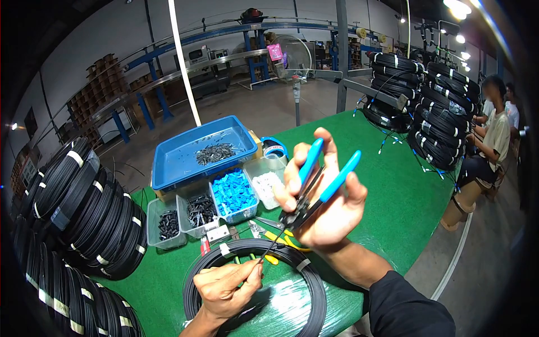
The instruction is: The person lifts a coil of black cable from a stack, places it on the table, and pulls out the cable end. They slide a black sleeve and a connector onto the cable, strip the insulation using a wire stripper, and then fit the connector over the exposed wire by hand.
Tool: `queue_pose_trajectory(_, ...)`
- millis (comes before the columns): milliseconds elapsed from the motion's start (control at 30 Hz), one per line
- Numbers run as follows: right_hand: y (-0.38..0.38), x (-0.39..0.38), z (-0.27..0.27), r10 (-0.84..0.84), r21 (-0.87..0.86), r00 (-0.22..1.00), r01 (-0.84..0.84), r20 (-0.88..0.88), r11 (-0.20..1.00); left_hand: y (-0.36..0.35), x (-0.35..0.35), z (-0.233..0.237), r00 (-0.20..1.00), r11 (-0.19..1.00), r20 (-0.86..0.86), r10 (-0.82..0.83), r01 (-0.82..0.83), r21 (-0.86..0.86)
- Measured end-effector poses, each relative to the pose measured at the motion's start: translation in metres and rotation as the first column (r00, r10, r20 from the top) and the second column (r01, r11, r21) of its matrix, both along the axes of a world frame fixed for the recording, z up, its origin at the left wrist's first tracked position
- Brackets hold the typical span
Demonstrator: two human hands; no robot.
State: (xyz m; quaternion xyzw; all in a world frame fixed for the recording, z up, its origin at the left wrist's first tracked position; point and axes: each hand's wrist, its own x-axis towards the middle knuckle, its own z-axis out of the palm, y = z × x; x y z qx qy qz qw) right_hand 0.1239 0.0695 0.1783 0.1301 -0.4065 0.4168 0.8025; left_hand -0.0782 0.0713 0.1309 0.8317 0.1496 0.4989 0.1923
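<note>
My right hand (pixel 328 227) is raised over the table, gripping blue-handled pliers (pixel 341 177). Their handles are spread apart, with my fingers around and between them. The dark jaws point down and left, right at the end of a thin black cable (pixel 270 245). Lower down, my left hand (pixel 229 289) pinches that cable between thumb and fingers. Beneath both hands lies a black cable coil (pixel 318 292), bound with white tape. Yellow-handled pliers (pixel 295 242) and a red-handled tool (pixel 205 247) rest just beyond the coil.
Clear bins hold black parts (pixel 201 210), blue connectors (pixel 233 192) and white pieces (pixel 265 184). Behind them stands a blue tray (pixel 168 173) with small black parts. Cable coils are stacked left (pixel 95 219) and right (pixel 441 121) on the green table (pixel 387 168). People (pixel 494 129) sit far right.
</note>
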Motion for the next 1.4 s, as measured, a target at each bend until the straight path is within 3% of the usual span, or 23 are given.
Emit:
queue_pose_trajectory(267,0.0,-0.005,-0.004,0.033,-0.032,0.998,-0.035,-0.05,0.999,-0.002,0.0,0.003,1.0,0.997,-0.01,-0.02,0.021,0.071)
queue_pose_trajectory(367,0.008,-0.012,-0.01,0.039,-0.087,0.989,-0.052,-0.144,0.995,-0.003,0.001,0.003,0.999,0.99,-0.03,-0.026,0.03,0.137)
queue_pose_trajectory(467,0.017,-0.017,-0.024,0.106,-0.123,0.985,-0.123,-0.136,0.985,-0.008,0.001,0.005,0.995,0.996,-0.094,0.03,-0.022,0.086)
queue_pose_trajectory(533,0.018,-0.018,-0.028,0.135,-0.186,0.977,-0.165,-0.168,0.969,0.004,-0.001,0.007,0.99,0.988,-0.043,0.131,-0.127,0.089)
queue_pose_trajectory(567,0.018,-0.018,-0.028,0.138,-0.171,0.979,-0.164,-0.151,0.972,0.003,-0.001,0.01,0.988,0.989,-0.057,0.147,-0.146,0.012)
queue_pose_trajectory(633,0.018,-0.02,-0.027,0.152,-0.159,0.979,-0.173,-0.139,0.972,0.001,0.002,0.01,0.991,0.993,-0.052,0.12,-0.12,0.016)
queue_pose_trajectory(833,0.019,-0.02,-0.026,0.12,-0.175,0.985,-0.142,-0.128,0.974,0.002,0.0,0.008,0.995,0.997,-0.07,0.076,-0.075,0.003)
queue_pose_trajectory(1400,0.026,-0.014,-0.027,0.048,-0.242,0.992,-0.075,-0.113,0.967,0.003,0.003,0.001,0.983,0.987,-0.089,0.16,-0.158,0.036)
